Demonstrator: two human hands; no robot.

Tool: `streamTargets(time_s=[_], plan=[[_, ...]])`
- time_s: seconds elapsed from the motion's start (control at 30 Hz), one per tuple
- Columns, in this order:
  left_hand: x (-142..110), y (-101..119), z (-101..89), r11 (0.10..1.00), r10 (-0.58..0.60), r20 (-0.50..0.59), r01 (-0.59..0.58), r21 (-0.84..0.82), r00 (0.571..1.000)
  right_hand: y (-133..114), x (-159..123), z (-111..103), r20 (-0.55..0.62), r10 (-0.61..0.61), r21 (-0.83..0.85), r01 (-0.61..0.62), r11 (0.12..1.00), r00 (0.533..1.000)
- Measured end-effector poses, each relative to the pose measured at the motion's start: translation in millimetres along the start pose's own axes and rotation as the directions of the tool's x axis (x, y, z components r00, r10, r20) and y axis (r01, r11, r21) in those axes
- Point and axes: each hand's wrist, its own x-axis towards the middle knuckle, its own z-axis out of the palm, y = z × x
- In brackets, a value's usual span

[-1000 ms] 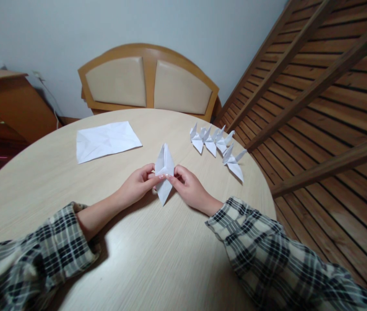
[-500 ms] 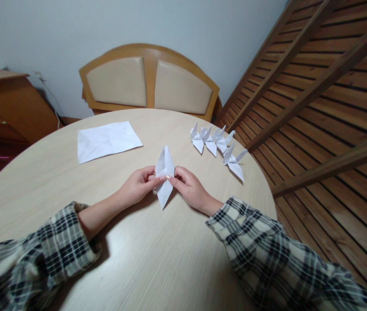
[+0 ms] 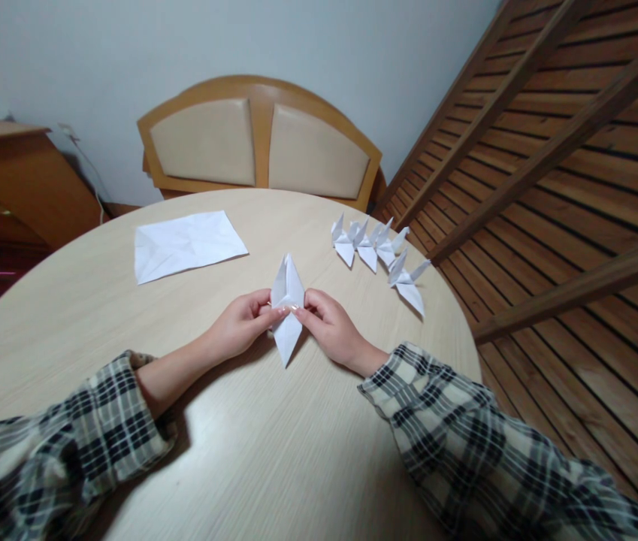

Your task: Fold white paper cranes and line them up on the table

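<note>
A white folded paper diamond (image 3: 288, 284), its top split into two points and its lower point toward me, is held a little above the table (image 3: 273, 451). My left hand (image 3: 243, 321) pinches its left edge, the thumb lying on the front near the middle. On the opposite edge my right hand (image 3: 330, 324) pinches too, its thumb tip close to the left one. The fingers behind the paper are mostly hidden. Beyond my right hand stand several folded white paper cranes (image 3: 407, 289) near the table's right edge. Past my left hand lies a creased white paper sheet (image 3: 188, 244).
A wooden headboard with two cream padded panels (image 3: 206, 143) stands behind the table. On the right rises a slatted wooden partition (image 3: 566, 225). A wooden cabinet (image 3: 19, 180) is at the far left, with a cord by the wall.
The folded paper has shifted very slightly to the right, its lower point a little lower. Both hands keep their pinch. The cranes and the sheet have not moved.
</note>
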Motion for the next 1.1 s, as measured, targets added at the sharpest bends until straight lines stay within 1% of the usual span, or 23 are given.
streamTargets(time_s=[0.17,0.37,0.7,0.8,0.97,1.1], plan=[[0.4,0.3,-1.1,0.999,0.017,-0.007,-0.016,0.043,1.000,0.7,-0.3,0.7,-0.011,0.017,0.040,-0.016,0.999,1.000],[0.5,4.4,-1.1,0.994,0.078,0.001,-0.078,0.074,0.997,1.3,0.2,0.1,-0.070,0.048,0.052,-0.044,0.998,0.996],[0.8,3.7,-1.3,0.994,0.068,-0.011,-0.067,0.088,0.998,3.7,1.6,-0.8,-0.096,0.014,-0.005,-0.014,1.000,0.995],[0.7,6.3,-0.2,0.997,0.060,-0.033,-0.058,0.050,0.998,3.2,1.7,-1.3,-0.108,0.018,-0.013,-0.019,1.000,0.994],[1.0,5.9,1.3,0.996,0.022,-0.033,-0.025,-0.084,0.999,1.3,2.1,-1.5,-0.122,0.036,-0.016,-0.038,0.999,0.992],[1.7,1.7,0.5,0.991,0.047,-0.097,-0.059,-0.123,0.994,-1.5,1.9,-2.0,-0.111,0.035,-0.001,-0.036,0.999,0.993]])
